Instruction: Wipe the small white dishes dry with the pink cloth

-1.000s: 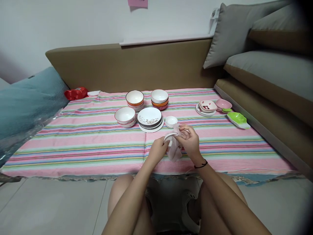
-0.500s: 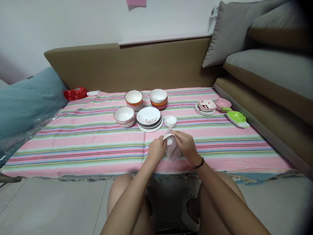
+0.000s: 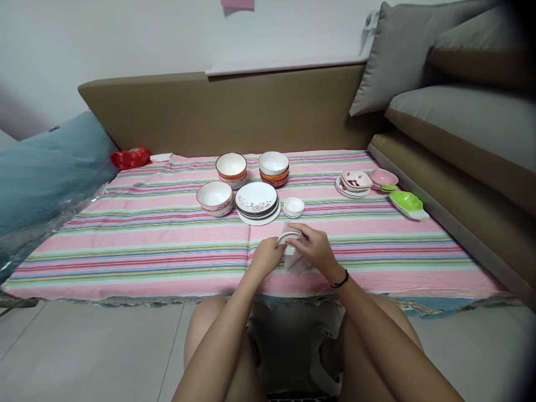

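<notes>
Low over the striped cloth (image 3: 167, 245), my left hand (image 3: 266, 258) grips the rim of a small white dish (image 3: 288, 241). My right hand (image 3: 315, 250), with a black band at the wrist, is closed on a pale pink cloth (image 3: 296, 262) pressed against that dish. Just beyond them stands a stack of small white dishes (image 3: 293, 207). A stack of patterned plates (image 3: 257, 202) sits to its left.
Three stacks of bowls (image 3: 215, 197) (image 3: 231, 169) (image 3: 273, 168) stand behind the plates. Pink dishes (image 3: 354, 183) and a green dish (image 3: 407, 204) lie at the right by the sofa cushions (image 3: 460, 123). A red bag (image 3: 130, 157) and a teal pillow (image 3: 46, 167) lie at the left.
Both hands have sunk lower toward the striped cloth with the small dish and the pink cloth. The dish now lies flatter between them.
</notes>
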Available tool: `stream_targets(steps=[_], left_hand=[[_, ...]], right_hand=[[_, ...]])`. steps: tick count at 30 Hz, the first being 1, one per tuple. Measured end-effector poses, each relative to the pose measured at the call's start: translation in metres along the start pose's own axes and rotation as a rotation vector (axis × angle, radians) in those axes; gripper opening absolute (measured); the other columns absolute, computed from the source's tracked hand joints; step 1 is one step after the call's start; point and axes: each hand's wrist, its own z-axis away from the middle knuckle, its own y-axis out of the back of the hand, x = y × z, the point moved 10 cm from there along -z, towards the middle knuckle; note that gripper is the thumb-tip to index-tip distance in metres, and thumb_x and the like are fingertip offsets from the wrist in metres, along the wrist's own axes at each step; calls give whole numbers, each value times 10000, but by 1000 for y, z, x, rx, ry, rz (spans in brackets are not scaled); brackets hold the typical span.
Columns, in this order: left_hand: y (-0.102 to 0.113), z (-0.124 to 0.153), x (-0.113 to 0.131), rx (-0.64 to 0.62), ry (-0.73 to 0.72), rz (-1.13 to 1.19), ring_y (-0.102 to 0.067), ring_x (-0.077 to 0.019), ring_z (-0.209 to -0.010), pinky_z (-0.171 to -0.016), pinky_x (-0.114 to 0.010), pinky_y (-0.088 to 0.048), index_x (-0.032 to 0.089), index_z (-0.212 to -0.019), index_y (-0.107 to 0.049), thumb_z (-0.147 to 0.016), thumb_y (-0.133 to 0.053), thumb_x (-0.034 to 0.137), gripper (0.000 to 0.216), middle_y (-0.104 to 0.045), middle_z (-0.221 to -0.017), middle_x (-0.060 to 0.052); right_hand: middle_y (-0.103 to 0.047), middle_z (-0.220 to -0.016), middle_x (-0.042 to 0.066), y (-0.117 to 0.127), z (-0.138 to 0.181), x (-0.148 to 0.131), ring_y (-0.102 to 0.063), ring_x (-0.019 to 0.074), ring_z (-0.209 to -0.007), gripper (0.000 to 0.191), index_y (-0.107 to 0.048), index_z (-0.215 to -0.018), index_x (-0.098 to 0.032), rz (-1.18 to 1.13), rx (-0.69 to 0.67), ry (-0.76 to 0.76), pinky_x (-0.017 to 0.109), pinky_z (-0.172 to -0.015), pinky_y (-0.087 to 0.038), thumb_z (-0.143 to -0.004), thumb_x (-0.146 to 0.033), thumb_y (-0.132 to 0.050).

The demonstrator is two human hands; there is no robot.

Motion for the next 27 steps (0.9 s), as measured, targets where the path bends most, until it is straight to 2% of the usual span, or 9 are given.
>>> stream_targets(steps=[4, 6, 10, 13, 16, 23, 27], left_hand=[[-5, -2, -7, -73, 50, 343, -473, -125, -465, -481, -241, -351, 168, -567, -488, -796, -461, 267, 251, -498, -479, -1], [-9, -2, -8, -112, 74, 489, -429, -106, -417, -448, -234, -324, 170, -548, -459, -791, -467, 288, 270, -457, -451, 17], [-14, -1, -4, -165, 81, 682, -391, -86, -377, -428, -227, -293, 166, -512, -434, -772, -489, 344, 319, -427, -421, 27], [-14, -1, 0, -178, 59, 744, -384, -81, -368, -426, -224, -287, 166, -496, -432, -758, -501, 368, 338, -418, -405, 30], [-13, -1, 0, -168, 62, 765, -376, -74, -365, -426, -221, -277, 166, -491, -422, -751, -513, 373, 344, -424, -406, 30], [-11, 2, 4, -175, 84, 867, -353, -66, -375, -432, -216, -282, 171, -523, -410, -738, -551, 376, 329, -404, -413, 44], [-12, 2, 7, -183, 67, 918, -347, -64, -384, -432, -214, -283, 171, -555, -414, -726, -566, 376, 307, -391, -439, 55]], right_hand=[[-685, -841, 28, 3, 0, 17, -626, 173, -718, 264, -570, -1017, -200, -381, 55, -264, 263, -615, -483, -842, -367, -465], [-680, -879, 31, -2, 0, 22, -615, 169, -722, 252, -555, -1013, -202, -534, 29, -335, 255, -592, -467, -824, -333, -451], [-658, -1020, 39, -3, -2, 25, -606, 179, -871, 251, -565, -997, -207, -729, 40, -327, 254, -660, -465, -772, -261, -467], [-659, -1017, 39, -6, -2, 29, -612, 182, -868, 250, -556, -978, -216, -842, 54, -356, 261, -664, -470, -739, -250, -487], [-659, -1018, 38, -10, -2, 29, -623, 176, -836, 275, -523, -975, -228, -881, 28, -387, 260, -650, -480, -702, -247, -544], [-584, -1214, 78, -5, -4, 25, -599, 183, -1012, 338, -523, -1034, -222, -900, 39, -323, 256, -739, -501, -726, -319, -623], [-616, -1171, 88, -7, -2, 28, -617, 198, -974, 431, -533, -1070, -211, -870, 40, -375, 268, -690, -520, -685, -346, -670]])
